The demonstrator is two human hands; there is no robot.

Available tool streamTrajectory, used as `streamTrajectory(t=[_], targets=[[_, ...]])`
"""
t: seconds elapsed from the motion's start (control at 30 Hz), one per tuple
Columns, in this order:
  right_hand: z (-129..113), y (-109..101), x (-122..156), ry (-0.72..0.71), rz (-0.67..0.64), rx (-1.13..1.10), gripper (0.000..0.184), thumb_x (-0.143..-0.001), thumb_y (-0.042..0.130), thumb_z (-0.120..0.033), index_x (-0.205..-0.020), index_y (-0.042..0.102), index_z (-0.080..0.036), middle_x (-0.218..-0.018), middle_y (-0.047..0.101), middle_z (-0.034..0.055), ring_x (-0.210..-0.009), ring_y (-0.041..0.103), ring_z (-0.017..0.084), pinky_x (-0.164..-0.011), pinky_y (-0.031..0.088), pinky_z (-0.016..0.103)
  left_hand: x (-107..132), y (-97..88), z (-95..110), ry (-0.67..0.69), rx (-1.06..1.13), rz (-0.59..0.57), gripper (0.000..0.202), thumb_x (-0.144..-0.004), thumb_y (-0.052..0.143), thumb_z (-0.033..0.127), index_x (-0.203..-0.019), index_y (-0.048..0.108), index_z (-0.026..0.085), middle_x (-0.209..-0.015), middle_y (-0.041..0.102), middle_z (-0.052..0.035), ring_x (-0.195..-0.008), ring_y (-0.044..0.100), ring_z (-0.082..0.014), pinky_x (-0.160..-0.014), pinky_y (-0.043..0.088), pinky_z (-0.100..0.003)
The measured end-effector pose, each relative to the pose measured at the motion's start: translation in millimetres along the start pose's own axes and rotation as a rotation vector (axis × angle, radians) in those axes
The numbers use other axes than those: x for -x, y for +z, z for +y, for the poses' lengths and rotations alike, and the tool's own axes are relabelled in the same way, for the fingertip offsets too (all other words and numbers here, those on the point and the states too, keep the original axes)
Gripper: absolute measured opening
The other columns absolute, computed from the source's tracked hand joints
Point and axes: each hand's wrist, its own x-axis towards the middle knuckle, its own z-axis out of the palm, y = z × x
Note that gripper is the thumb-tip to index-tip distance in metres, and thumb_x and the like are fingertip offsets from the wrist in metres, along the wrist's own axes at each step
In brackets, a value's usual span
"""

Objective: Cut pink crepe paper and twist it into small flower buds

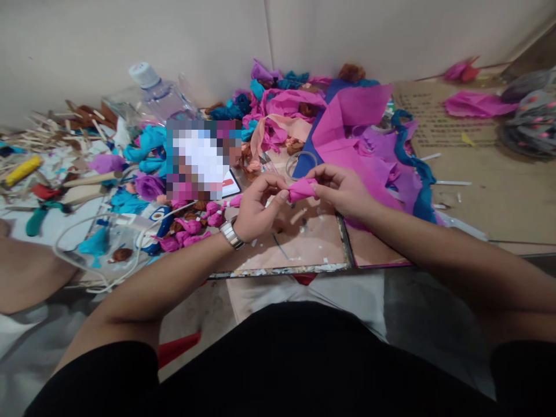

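Both hands meet over the middle of the floor workspace on a small rolled piece of pink crepe paper (pixel 302 189). My left hand (pixel 256 207), with a metal watch at its wrist, pinches the left end between thumb and fingers. My right hand (pixel 343 188) closes its fingers round the right end. A row of small finished pink paper buds (pixel 191 227) lies just left of my left hand. Under the hands lies a brown board (pixel 304 243) dotted with paper scraps.
A heap of pink, purple and blue crepe sheets (pixel 347 133) lies behind my hands. At left are a clear plastic bottle (pixel 152 95), wooden sticks (pixel 52 124), a white cable (pixel 87 231) and a purple paper rose (pixel 150 186). Cardboard (pixel 478 174) covers the right side.
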Motion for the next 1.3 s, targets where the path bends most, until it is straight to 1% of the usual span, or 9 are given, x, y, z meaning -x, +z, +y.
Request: streamTrajectory(t=[0.17, 0.33, 0.57, 0.67, 0.77, 0.87, 1.0, 1.13, 1.3], targets=[[0.5, -0.3, 0.3, -0.004, 0.005, -0.013, 0.035, -0.086, 0.091, -0.048, -0.104, 0.074, -0.023, -0.086, 0.070, -0.0011, -0.069, 0.061, 0.013, -0.059, 0.052, 0.027, 0.7, -2.4, -3.8, 0.084, -0.029, -0.055, 0.033, -0.093, 0.082, 0.055, -0.105, 0.077, 0.025, -0.108, 0.071, -0.0088, -0.099, 0.067, -0.0220, -0.085, 0.056, -0.035], [-0.2, -0.4, 0.1, 0.006, 0.004, 0.011, 0.039, -0.086, 0.091, -0.054, -0.104, 0.074, -0.023, -0.085, 0.070, -0.0010, -0.068, 0.062, 0.013, -0.060, 0.053, 0.028, -0.9, -3.3, -2.4, 0.116, -0.090, -0.047, 0.031, -0.095, 0.079, 0.055, -0.098, 0.078, 0.024, -0.104, 0.071, -0.0089, -0.100, 0.066, -0.0235, -0.092, 0.056, -0.040], [2.1, -1.9, -1.2, -0.073, 0.056, 0.093, 0.031, -0.090, 0.087, -0.047, -0.106, 0.074, -0.023, -0.087, 0.071, -0.0007, -0.069, 0.062, 0.014, -0.063, 0.052, 0.028, -1.2, -8.3, -1.7, 0.170, -0.147, -0.113, 0.027, -0.100, 0.073, 0.049, -0.095, 0.080, 0.023, -0.113, 0.069, -0.0100, -0.112, 0.067, -0.0251, -0.108, 0.055, -0.046], [1.0, -3.1, 0.7, -0.195, 0.059, 0.262, 0.025, -0.094, 0.082, -0.043, -0.111, 0.075, -0.024, -0.093, 0.074, 0.0009, -0.072, 0.064, 0.015, -0.067, 0.054, 0.030, -0.3, -7.5, -8.8, 0.170, -0.082, -0.107, 0.025, -0.099, 0.076, 0.047, -0.106, 0.074, 0.023, -0.116, 0.068, -0.0087, -0.110, 0.067, -0.0228, -0.100, 0.058, -0.041], [-1.4, -3.1, 3.1, -0.415, 0.025, 0.483, 0.020, -0.097, 0.079, -0.038, -0.113, 0.079, -0.026, -0.107, 0.077, 0.0049, -0.086, 0.070, 0.018, -0.078, 0.058, 0.034, 1.6, -4.1, -17.2, 0.105, -0.016, -0.122, 0.034, -0.097, 0.080, 0.044, -0.120, 0.067, 0.024, -0.118, 0.066, -0.0067, -0.102, 0.069, -0.0175, -0.089, 0.060, -0.032], [-2.4, -1.9, 5.3, -0.573, -0.018, 0.608, 0.020, -0.100, 0.077, -0.036, -0.117, 0.079, -0.027, -0.114, 0.078, 0.0062, -0.098, 0.074, 0.022, -0.085, 0.060, 0.036, 3.5, -1.3, -22.1, 0.082, -0.005, -0.130, 0.036, -0.095, 0.083, 0.040, -0.121, 0.065, 0.023, -0.115, 0.067, -0.0051, -0.097, 0.070, -0.0143, -0.088, 0.060, -0.028], [-0.7, -0.2, 8.6, -0.540, -0.054, 0.616, 0.021, -0.099, 0.079, -0.039, -0.114, 0.074, -0.026, -0.107, 0.079, 0.0030, -0.084, 0.072, 0.018, -0.077, 0.058, 0.033, 4.6, 0.0, -21.5, 0.103, 0.049, -0.155, 0.038, -0.093, 0.087, 0.033, -0.123, 0.066, 0.023, -0.118, 0.068, -0.0057, -0.100, 0.072, -0.0145, -0.091, 0.062, -0.027], [0.9, -1.0, 10.4, -0.529, -0.043, 0.648, 0.022, -0.098, 0.080, -0.046, -0.102, 0.073, -0.026, -0.093, 0.079, 0.0012, -0.082, 0.073, 0.020, -0.078, 0.055, 0.034, 5.8, 2.3, -18.7, 0.080, 0.128, -0.228, 0.035, -0.097, 0.083, 0.030, -0.129, 0.070, 0.024, -0.124, 0.071, -0.0086, -0.110, 0.074, -0.0172, -0.098, 0.062, -0.030], [-2.7, -3.1, 9.1, -0.576, -0.001, 0.652, 0.038, -0.094, 0.081, -0.063, -0.097, 0.074, -0.026, -0.090, 0.080, 0.0016, -0.080, 0.073, 0.021, -0.081, 0.053, 0.038, 7.1, 5.3, -17.4, -0.005, 0.211, -0.236, 0.034, -0.098, 0.082, 0.037, -0.127, 0.073, 0.023, -0.126, 0.074, -0.0107, -0.106, 0.077, -0.0189, -0.093, 0.064, -0.031]])
